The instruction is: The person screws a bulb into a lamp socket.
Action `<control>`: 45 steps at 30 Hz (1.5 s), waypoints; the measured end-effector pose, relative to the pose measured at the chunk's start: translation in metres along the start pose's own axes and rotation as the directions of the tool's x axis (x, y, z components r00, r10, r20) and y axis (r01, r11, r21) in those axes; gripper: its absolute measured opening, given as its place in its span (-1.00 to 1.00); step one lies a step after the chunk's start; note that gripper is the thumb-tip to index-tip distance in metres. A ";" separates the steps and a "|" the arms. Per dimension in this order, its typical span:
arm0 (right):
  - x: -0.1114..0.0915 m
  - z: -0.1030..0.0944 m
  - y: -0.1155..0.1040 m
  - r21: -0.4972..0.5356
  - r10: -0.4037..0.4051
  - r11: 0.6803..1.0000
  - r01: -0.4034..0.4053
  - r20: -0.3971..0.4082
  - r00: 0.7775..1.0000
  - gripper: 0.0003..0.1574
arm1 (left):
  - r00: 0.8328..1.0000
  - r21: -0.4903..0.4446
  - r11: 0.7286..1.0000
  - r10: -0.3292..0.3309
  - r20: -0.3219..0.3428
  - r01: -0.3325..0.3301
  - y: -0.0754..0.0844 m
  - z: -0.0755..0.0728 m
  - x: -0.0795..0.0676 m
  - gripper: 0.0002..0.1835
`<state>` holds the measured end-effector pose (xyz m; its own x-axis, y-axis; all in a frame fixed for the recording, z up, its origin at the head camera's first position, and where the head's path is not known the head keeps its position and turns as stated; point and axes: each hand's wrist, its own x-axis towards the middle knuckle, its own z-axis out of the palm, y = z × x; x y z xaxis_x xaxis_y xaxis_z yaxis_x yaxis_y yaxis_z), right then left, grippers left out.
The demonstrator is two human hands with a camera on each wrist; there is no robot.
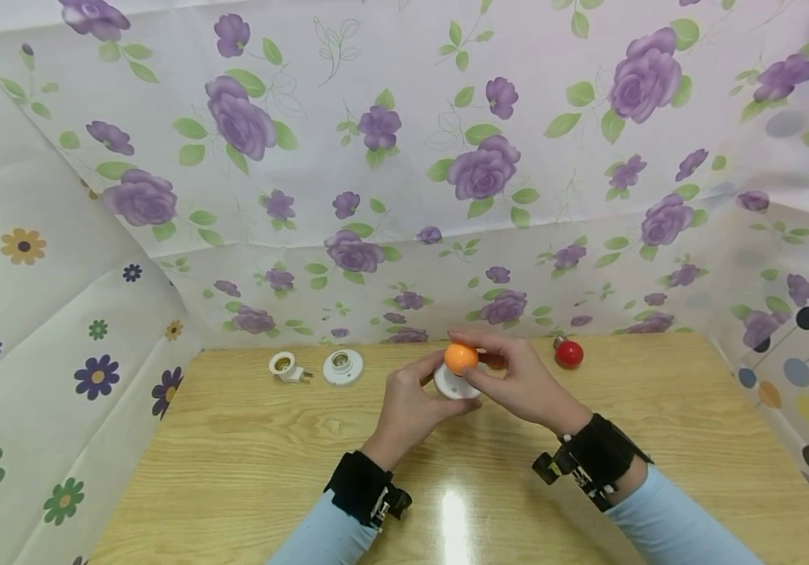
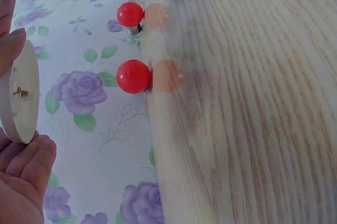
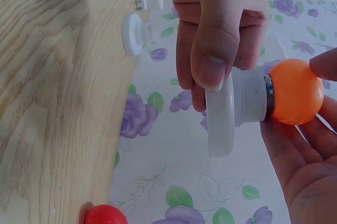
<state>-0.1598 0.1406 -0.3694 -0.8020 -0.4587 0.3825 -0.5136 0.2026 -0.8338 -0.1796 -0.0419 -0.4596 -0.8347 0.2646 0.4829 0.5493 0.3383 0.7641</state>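
Note:
Above the table, my left hand (image 1: pixel 409 402) grips a round white lamp holder (image 1: pixel 452 386) by the edge of its base, thumb on one side and fingers on the other. An orange bulb (image 1: pixel 461 359) sits at the holder's socket, pinched between the thumb and fingers of my right hand (image 1: pixel 526 384). In the right wrist view the bulb (image 3: pixel 298 91) lies in line with the holder (image 3: pixel 221 121); a narrow band of its metal collar shows at the socket's rim. The underside of the base (image 2: pixel 25 95), with brass contacts, faces the left wrist camera.
At the table's back edge stand a white plug-in bulb socket (image 1: pixel 288 367) and a second round lamp holder (image 1: pixel 344 367), left of my hands. One red bulb (image 1: pixel 570 353) lies at the back right; another red bulb (image 2: pixel 133 76) is partly hidden behind my right hand in the head view.

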 end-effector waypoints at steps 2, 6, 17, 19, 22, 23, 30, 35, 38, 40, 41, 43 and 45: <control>0.000 0.000 0.002 -0.004 0.001 1.000 -0.001 -0.011 1.000 -0.48 | 1.000 0.007 1.000 0.003 -0.002 -0.003 0.000 0.000 0.000 -0.33; 0.000 0.002 0.015 -0.020 -0.001 1.000 0.001 -0.043 0.999 -0.49 | 1.000 0.013 1.000 0.005 -0.004 -0.005 -0.001 0.001 -0.001 -0.33; -0.001 0.002 0.038 -0.021 -0.002 1.000 0.001 -0.070 0.998 -0.47 | 1.000 0.006 1.000 -0.001 -0.006 0.001 -0.002 0.001 -0.001 -0.32; 0.000 0.002 0.038 -0.021 -0.001 1.000 0.000 -0.075 0.997 -0.47 | 1.000 0.005 1.000 -0.002 -0.005 0.002 -0.002 0.001 -0.001 -0.33; 0.000 0.002 0.038 -0.020 0.002 1.000 -0.003 -0.088 0.996 -0.48 | 1.000 0.002 1.000 -0.005 -0.001 0.005 -0.002 0.001 -0.001 -0.33; -0.001 0.003 0.038 -0.023 0.002 1.000 -0.004 -0.093 0.996 -0.48 | 1.000 0.001 1.000 -0.008 0.000 0.008 -0.002 0.001 -0.001 -0.33; -0.001 0.004 0.011 -0.008 0.018 1.000 -0.020 -0.133 0.991 -0.51 | 1.000 -0.007 1.000 -0.018 0.004 0.018 0.000 0.001 -0.001 -0.33; -0.001 0.005 0.008 -0.012 0.006 1.000 -0.008 -0.143 0.990 -0.50 | 1.000 -0.015 1.000 -0.008 0.006 0.008 0.000 0.000 -0.002 -0.33; -0.002 0.005 0.015 -0.030 0.010 0.999 -0.015 -0.145 0.989 -0.47 | 1.000 -0.017 1.000 -0.010 0.008 0.010 0.000 -0.001 -0.002 -0.33; -0.002 0.004 0.023 -0.047 0.018 0.999 -0.026 -0.147 0.989 -0.44 | 1.000 -0.015 1.000 -0.012 0.004 0.012 0.000 -0.002 -0.002 -0.33; -0.002 0.004 0.026 -0.053 0.019 0.998 -0.027 -0.146 0.989 -0.43 | 1.000 -0.012 1.000 -0.014 0.002 0.015 0.000 -0.002 -0.002 -0.33; -0.001 0.003 0.033 -0.055 0.016 0.998 -0.024 -0.139 0.990 -0.41 | 1.000 -0.010 1.000 -0.020 -0.001 0.020 0.000 -0.003 -0.002 -0.32; 0.000 0.002 0.037 -0.047 0.006 0.999 -0.012 -0.123 0.992 -0.40 | 1.000 -0.010 1.000 -0.026 0.000 0.026 0.000 -0.004 -0.002 -0.32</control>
<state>-0.1779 0.1463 -0.4014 -0.8363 -0.3479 0.4238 -0.5181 0.2487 -0.8183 -0.1781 -0.0458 -0.4593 -0.8487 0.2555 0.4631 0.5271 0.3359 0.7806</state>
